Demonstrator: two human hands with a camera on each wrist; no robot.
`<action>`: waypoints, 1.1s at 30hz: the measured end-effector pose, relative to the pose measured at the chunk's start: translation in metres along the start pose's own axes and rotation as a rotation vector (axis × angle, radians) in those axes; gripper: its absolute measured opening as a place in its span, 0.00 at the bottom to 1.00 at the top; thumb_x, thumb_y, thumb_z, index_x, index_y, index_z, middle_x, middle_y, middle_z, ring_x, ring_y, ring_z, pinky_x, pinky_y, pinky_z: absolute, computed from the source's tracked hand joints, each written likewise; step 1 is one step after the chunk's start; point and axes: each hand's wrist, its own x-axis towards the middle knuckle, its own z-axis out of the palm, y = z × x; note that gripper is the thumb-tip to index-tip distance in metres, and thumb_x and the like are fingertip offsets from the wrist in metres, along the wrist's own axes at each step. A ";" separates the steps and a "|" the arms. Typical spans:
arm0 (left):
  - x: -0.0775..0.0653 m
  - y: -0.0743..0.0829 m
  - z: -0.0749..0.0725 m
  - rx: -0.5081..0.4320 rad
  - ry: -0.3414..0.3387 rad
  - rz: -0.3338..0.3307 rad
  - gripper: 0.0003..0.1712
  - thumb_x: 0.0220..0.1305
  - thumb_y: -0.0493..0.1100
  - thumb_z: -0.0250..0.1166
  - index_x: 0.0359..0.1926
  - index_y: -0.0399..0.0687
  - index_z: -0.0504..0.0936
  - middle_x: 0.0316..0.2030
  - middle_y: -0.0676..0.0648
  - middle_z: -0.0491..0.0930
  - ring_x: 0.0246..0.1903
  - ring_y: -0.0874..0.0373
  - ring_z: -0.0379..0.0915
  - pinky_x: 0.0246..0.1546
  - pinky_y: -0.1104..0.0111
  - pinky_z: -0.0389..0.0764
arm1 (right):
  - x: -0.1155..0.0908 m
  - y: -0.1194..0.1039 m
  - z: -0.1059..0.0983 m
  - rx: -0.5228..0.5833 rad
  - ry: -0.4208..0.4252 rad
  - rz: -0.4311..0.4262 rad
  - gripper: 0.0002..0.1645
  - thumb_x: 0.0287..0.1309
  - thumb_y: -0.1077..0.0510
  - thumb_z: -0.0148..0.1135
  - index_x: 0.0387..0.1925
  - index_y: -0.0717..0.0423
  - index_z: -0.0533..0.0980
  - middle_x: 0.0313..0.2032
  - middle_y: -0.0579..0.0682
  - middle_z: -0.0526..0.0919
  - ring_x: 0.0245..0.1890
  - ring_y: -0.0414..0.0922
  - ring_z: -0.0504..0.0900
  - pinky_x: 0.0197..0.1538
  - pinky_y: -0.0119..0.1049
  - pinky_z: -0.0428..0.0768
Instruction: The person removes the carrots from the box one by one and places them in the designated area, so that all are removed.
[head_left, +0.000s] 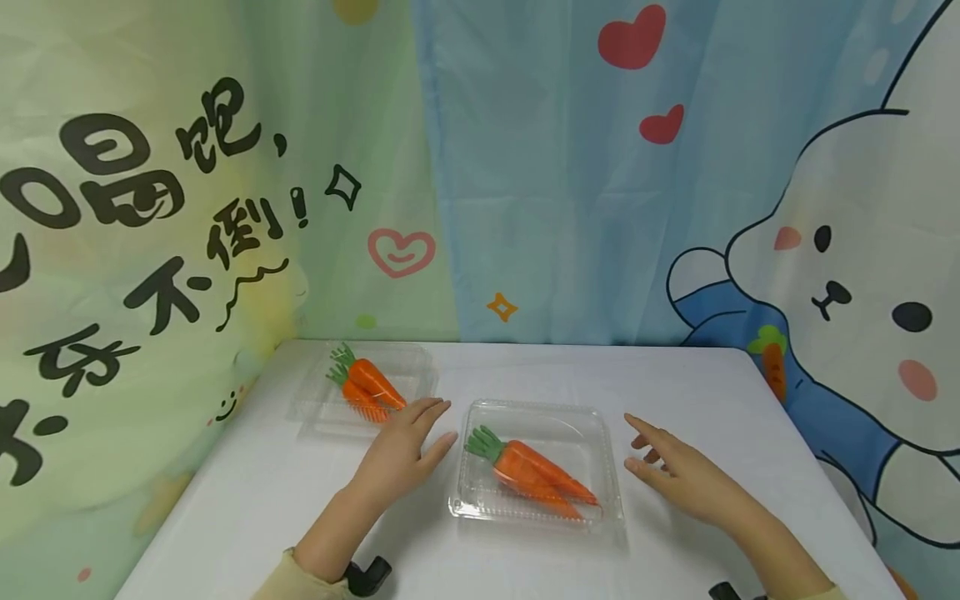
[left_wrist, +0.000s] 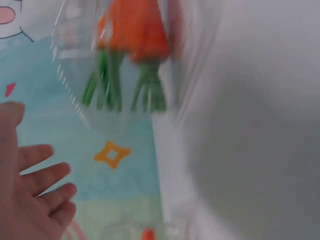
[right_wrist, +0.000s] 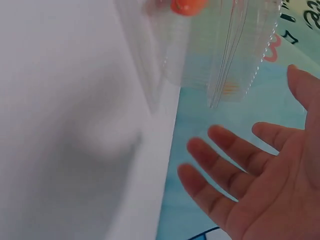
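Two orange carrots (head_left: 536, 471) with green tops lie inside a clear plastic box (head_left: 542, 412) in front of me, its lid closed over them. My left hand (head_left: 401, 454) hovers just left of this box, fingers extended and holding nothing. On the box's other side my right hand (head_left: 686, 479) is held up with its fingers spread and its palm facing inward. In the left wrist view the carrots' green tops (left_wrist: 150, 87) show through the clear plastic. The right wrist view shows the box's side wall (right_wrist: 220, 65) beyond my fingertips (right_wrist: 192, 175).
A second clear box (head_left: 311, 404) with carrots (head_left: 363, 379) inside stands at the table's back left, partly behind my left hand. The white table (head_left: 525, 567) ends at a printed cloth backdrop (head_left: 525, 208) with hearts and a cartoon rabbit.
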 end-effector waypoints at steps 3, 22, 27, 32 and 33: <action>-0.005 0.004 0.012 -0.178 0.047 -0.078 0.26 0.73 0.56 0.55 0.66 0.53 0.73 0.61 0.50 0.76 0.60 0.52 0.74 0.59 0.54 0.76 | -0.001 0.002 0.005 0.111 -0.047 0.002 0.43 0.68 0.36 0.53 0.76 0.45 0.52 0.51 0.51 0.79 0.45 0.44 0.80 0.44 0.38 0.80; -0.024 -0.019 0.066 -1.193 -0.233 -0.393 0.28 0.70 0.39 0.58 0.68 0.41 0.62 0.38 0.51 0.76 0.33 0.61 0.75 0.36 0.69 0.78 | -0.004 0.033 0.043 0.864 -0.336 -0.096 0.50 0.72 0.61 0.49 0.76 0.54 0.26 0.42 0.51 0.78 0.29 0.38 0.76 0.35 0.32 0.78; -0.026 -0.020 0.068 -1.238 -0.250 -0.381 0.31 0.68 0.35 0.58 0.70 0.43 0.61 0.40 0.49 0.76 0.33 0.62 0.73 0.34 0.71 0.76 | -0.004 0.038 0.053 1.068 -0.368 -0.256 0.49 0.72 0.69 0.44 0.77 0.50 0.25 0.41 0.48 0.78 0.29 0.35 0.75 0.35 0.29 0.78; -0.028 -0.023 0.070 -1.313 -0.317 -0.365 0.39 0.64 0.30 0.56 0.73 0.52 0.58 0.42 0.50 0.73 0.31 0.63 0.70 0.32 0.74 0.74 | -0.005 0.038 0.064 1.233 -0.398 -0.306 0.49 0.70 0.72 0.40 0.78 0.45 0.26 0.39 0.45 0.77 0.30 0.35 0.78 0.37 0.28 0.80; -0.028 -0.024 0.070 -1.325 -0.333 -0.358 0.40 0.63 0.29 0.56 0.74 0.55 0.57 0.42 0.50 0.73 0.31 0.63 0.69 0.31 0.74 0.72 | -0.005 0.037 0.065 1.258 -0.400 -0.308 0.49 0.70 0.72 0.39 0.77 0.44 0.26 0.39 0.45 0.77 0.31 0.35 0.78 0.38 0.28 0.80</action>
